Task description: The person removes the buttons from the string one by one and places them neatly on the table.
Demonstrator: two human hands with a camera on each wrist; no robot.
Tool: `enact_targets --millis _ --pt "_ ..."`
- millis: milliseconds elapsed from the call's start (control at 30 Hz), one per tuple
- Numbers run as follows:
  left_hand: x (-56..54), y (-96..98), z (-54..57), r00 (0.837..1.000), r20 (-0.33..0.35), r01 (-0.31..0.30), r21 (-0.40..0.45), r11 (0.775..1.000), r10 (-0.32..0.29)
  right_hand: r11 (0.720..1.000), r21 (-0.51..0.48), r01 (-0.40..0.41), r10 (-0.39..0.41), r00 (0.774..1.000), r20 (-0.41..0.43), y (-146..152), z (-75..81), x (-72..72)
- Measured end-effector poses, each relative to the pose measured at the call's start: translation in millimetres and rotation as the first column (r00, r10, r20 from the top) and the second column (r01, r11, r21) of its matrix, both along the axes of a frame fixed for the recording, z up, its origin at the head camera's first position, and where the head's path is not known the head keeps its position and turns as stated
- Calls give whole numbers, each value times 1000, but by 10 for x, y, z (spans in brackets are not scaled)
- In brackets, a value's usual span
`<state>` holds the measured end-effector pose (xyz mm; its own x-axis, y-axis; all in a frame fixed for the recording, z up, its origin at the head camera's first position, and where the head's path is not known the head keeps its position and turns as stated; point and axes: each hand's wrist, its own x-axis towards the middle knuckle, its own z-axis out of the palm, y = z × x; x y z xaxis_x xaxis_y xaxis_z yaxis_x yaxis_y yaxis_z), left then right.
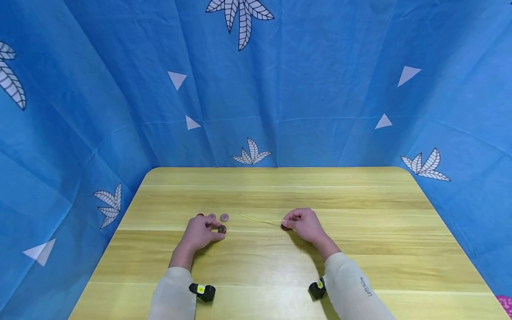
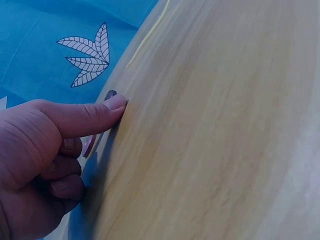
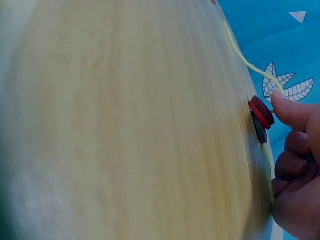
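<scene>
In the head view my left hand (image 1: pixel 197 232) has its thumb and index fingertips at opposite edges of a dark brown button (image 1: pixel 222 229), pinching it at the table. The left wrist view shows the thumb (image 2: pixel 95 117) against that button's edge; the index finger is mostly hidden. My right hand (image 1: pixel 307 226) pinches a yellow string (image 1: pixel 258 220), whose free end stretches left over the table. Red and dark buttons (image 3: pixel 261 113) sit together on the string just below the right thumb, as the right wrist view shows.
Two pinkish buttons, one (image 1: pixel 224 217) apart and one (image 1: pixel 212 216) by the left fingers, lie beyond the left hand. A red button (image 1: pixel 200 215) shows partly behind its knuckles. The wooden table (image 1: pixel 280 186) meets a blue patterned cloth (image 1: pixel 320 89) at the back and sides.
</scene>
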<state>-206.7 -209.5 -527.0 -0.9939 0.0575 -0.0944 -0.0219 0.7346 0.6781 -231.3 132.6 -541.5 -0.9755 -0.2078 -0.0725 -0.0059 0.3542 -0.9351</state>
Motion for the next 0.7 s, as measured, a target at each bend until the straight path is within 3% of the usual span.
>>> enact_targets --millis 700 --pt "-3 -9 38 999 43 -17 13 1000 17 1000 3 2 -2 1000 4 6 28 16"
